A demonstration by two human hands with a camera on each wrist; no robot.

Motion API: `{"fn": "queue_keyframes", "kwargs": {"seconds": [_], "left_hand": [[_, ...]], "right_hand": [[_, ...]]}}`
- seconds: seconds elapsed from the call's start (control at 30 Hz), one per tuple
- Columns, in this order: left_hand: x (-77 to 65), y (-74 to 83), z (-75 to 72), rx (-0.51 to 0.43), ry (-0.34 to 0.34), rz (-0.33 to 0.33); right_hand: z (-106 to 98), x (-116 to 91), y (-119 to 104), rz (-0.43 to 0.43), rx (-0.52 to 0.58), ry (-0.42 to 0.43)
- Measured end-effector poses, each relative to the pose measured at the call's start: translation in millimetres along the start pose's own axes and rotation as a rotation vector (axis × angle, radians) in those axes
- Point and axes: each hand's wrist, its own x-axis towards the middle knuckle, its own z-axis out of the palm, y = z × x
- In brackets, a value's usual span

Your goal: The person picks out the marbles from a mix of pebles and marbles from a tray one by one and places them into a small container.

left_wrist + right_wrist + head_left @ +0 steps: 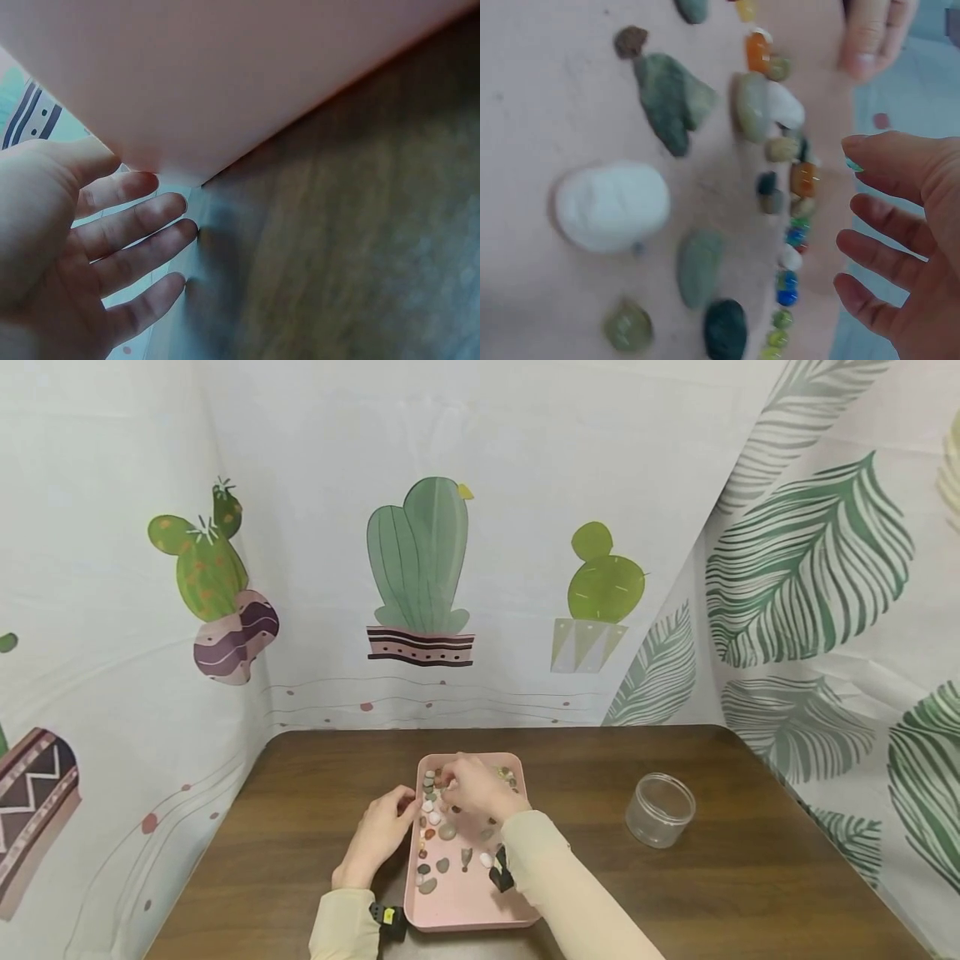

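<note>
A shallow pink tray (480, 906) holds several small stones and glass beads, many gathered along its left side. My right hand (480, 785) is over the tray's far part. In the right wrist view, its thumb and forefinger pinch a small teal glassy bead (853, 165), mostly hidden by the fingertips, while the other fingers are spread. A large white stone (613, 205) and grey-green stones (700, 268) lie on the tray floor. Beside the tray's left wall is my left hand (386, 831), its thumb at the rim and its fingers (142, 259) loosely extended, fingertips near the tabletop.
A clear, lidless plastic jar (660, 811) stands on the brown wooden table (315, 768), right of the tray. Behind the table hangs a white cloth (517, 460) printed with cacti and leaves. Each wrist wears a small black camera (390, 920).
</note>
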Motion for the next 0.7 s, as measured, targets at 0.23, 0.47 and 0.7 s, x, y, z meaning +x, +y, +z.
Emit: {"fn": "queue_keyframes", "kwargs": {"seconds": [0.23,0.47,0.7], "left_hand": [[0.0,0.8,-0.4,-0.010,-0.011,-0.005],[0.8,2.2,-0.5,-0.008,-0.019,-0.020],[1.0,2.5,-0.9,-0.010,-0.028,-0.034]], "right_hand": [[-25.7,-17.9,-1.7,-0.097,-0.062,0.098],[-43.8,-41.3,-1.7,-0.158,-0.173,0.206],[-53.6,-62.5,5.4,-0.153,-0.192,0.283]]}}
